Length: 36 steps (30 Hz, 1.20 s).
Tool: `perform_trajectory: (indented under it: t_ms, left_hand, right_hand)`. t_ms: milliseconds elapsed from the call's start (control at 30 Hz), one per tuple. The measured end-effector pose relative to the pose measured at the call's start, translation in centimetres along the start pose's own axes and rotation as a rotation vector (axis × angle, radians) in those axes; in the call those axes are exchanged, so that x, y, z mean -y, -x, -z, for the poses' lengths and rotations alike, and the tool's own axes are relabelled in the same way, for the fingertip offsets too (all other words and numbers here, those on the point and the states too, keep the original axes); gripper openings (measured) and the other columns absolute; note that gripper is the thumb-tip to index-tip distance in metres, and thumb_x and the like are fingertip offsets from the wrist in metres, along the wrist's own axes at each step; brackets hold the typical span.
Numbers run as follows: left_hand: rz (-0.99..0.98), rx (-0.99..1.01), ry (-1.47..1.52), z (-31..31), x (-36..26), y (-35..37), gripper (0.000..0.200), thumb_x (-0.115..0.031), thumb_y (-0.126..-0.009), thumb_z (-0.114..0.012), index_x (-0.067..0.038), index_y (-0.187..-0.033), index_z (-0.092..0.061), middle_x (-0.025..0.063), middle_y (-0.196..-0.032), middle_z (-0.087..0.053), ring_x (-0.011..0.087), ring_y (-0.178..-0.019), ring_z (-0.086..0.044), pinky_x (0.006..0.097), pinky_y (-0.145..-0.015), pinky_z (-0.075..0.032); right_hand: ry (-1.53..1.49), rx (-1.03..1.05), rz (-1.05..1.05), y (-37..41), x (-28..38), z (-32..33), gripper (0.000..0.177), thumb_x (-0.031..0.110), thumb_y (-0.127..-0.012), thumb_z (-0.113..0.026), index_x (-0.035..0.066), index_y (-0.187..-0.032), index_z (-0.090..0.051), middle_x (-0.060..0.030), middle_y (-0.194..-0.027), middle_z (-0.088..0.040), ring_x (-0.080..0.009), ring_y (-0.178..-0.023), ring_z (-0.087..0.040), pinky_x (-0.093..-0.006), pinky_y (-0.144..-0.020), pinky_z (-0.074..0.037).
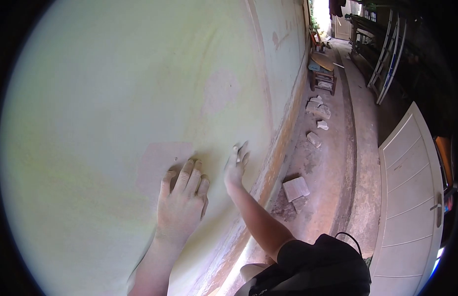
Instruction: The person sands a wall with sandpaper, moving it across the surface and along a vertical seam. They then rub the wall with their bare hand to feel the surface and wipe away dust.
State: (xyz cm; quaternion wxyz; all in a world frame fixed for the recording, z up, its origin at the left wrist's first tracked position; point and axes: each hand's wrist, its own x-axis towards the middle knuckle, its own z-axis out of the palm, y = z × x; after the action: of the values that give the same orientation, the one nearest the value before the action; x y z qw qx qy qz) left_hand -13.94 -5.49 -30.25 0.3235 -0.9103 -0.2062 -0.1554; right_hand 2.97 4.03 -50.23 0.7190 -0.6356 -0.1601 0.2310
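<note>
My left hand (pixel 183 204) is dusty and pale. Its back faces me, and its bent, parted fingers rest at the light green wall (pixel 110 98), just below a pinkish patch (pixel 157 153) with a small spot in it. The palm side is hidden against the wall. To the right, my right hand (pixel 235 167) is also dusty, held edge-on close to the wall with its fingers spread and no object showing in them. A black sleeve (pixel 313 266) covers the upper part of my right arm.
Along the wall's base are a square block (pixel 296 189) and several broken chunks (pixel 318 109). Farther off stands a small wooden stool (pixel 323 81) with things on it. A ladder (pixel 387 59) leans at right, above a white door (pixel 409 202).
</note>
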Motion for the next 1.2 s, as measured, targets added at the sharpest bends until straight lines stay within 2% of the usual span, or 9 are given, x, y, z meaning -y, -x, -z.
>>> perform_trajectory:
  t_ms: [167, 300, 367, 500, 633, 733, 867, 967, 1200]
  left_hand:
    - [0.045, -0.031, 0.016, 1.0, -0.2, 0.0, 0.018, -0.018, -0.086, -0.073, -0.01, -0.102, -0.07, 0.0064, -0.144, -0.059, 0.0209, -0.14, -0.051, 0.0496, -0.11, -0.039]
    - [0.066, -0.009, -0.009, 0.7, 0.1, 0.1, 0.016, -0.016, -0.087, -0.073, -0.011, -0.101, -0.068, 0.0049, -0.147, -0.057, 0.0204, -0.144, -0.048, 0.0518, -0.111, -0.037]
    - [0.052, 0.0, -0.027, 0.6, 0.0, 0.2, 0.015, -0.016, -0.087, -0.073, -0.011, -0.101, -0.068, 0.0043, -0.148, -0.056, 0.0203, -0.145, -0.047, 0.0524, -0.111, -0.037]
    - [0.062, -0.011, -0.045, 1.8, 0.2, 1.1, 0.013, -0.015, -0.089, -0.072, -0.011, -0.102, -0.068, 0.0031, -0.149, -0.056, 0.0197, -0.145, -0.047, 0.0527, -0.112, -0.036]
    - [0.077, -0.023, -0.082, 2.7, 0.9, 1.9, 0.014, -0.014, -0.09, -0.071, -0.011, -0.104, -0.069, 0.0034, -0.15, -0.056, 0.0197, -0.145, -0.047, 0.0527, -0.112, -0.035]
    - [0.122, -0.037, -0.092, 3.1, 0.7, 1.5, 0.004, -0.017, -0.094, -0.067, -0.014, -0.097, -0.068, -0.0003, -0.15, -0.058, 0.0141, -0.145, -0.048, 0.0512, -0.111, -0.037]
    - [0.154, -0.041, -0.102, 2.7, 0.6, 1.1, 0.004, -0.017, -0.095, -0.066, -0.014, -0.097, -0.068, -0.0017, -0.149, -0.058, 0.0132, -0.146, -0.047, 0.0518, -0.112, -0.036]
    - [0.13, 0.016, -0.088, 2.8, 0.6, 1.2, 0.018, -0.013, -0.092, -0.07, -0.014, -0.109, -0.068, 0.0006, -0.151, -0.056, 0.0166, -0.149, -0.044, 0.0555, -0.114, -0.032]
    - [0.134, 0.053, -0.054, 2.4, 0.3, 0.9, 0.02, -0.013, -0.092, -0.071, -0.015, -0.111, -0.069, -0.0012, -0.154, -0.052, 0.0151, -0.152, -0.04, 0.0582, -0.116, -0.031]
  right_hand:
    - [-0.067, 0.029, -0.068, -6.2, -2.0, 2.2, 0.077, 0.062, -0.109, -0.027, 0.021, -0.17, -0.002, -0.0307, -0.172, -0.003, -0.0477, -0.16, 0.003, -0.0581, -0.128, -0.001]
    - [0.105, 0.213, 0.41, 7.0, 0.8, 1.6, 0.079, 0.048, -0.112, -0.03, 0.0, -0.167, 0.001, -0.0324, -0.172, 0.004, -0.0512, -0.158, 0.008, -0.0594, -0.128, 0.0]
    - [0.255, 0.307, 0.513, 13.1, 0.0, 2.1, 0.076, 0.039, -0.112, -0.031, -0.006, -0.165, 0.0, -0.0322, -0.172, 0.006, -0.051, -0.158, 0.009, -0.0587, -0.128, 0.001]
    - [0.171, 0.169, 0.629, 7.0, -2.0, 2.1, 0.07, 0.034, -0.112, -0.032, -0.003, -0.166, -0.009, -0.0257, -0.174, 0.003, -0.0474, -0.16, 0.006, -0.056, -0.129, 0.0]
    - [-0.111, 0.037, 0.281, -5.8, -4.3, 2.3, 0.07, 0.043, -0.113, -0.032, 0.005, -0.168, -0.01, -0.024, -0.175, -0.001, -0.0378, -0.162, 0.003, -0.049, -0.13, -0.003]
    - [-0.108, 0.082, 0.195, -5.4, -2.7, 2.6, 0.071, 0.041, -0.113, -0.032, 0.002, -0.168, -0.009, -0.0251, -0.175, 0.0, -0.0404, -0.162, 0.004, -0.0493, -0.13, -0.002]
    - [0.161, 0.202, 0.619, 8.6, -0.9, 2.2, 0.071, 0.037, -0.114, -0.032, -0.003, -0.166, -0.008, -0.0277, -0.174, 0.002, -0.0419, -0.161, 0.007, -0.052, -0.13, 0.001]
    - [0.26, 0.333, 0.783, 12.0, -3.6, 3.0, 0.07, 0.035, -0.113, -0.031, -0.003, -0.166, -0.006, -0.025, -0.175, 0.004, -0.0401, -0.162, 0.009, -0.0528, -0.13, 0.002]
    - [-0.136, 0.08, 0.142, -5.2, -6.7, 2.5, 0.068, 0.041, -0.114, -0.031, 0.004, -0.168, -0.012, -0.0172, -0.177, -0.004, -0.0402, -0.162, 0.005, -0.0475, -0.131, -0.001]
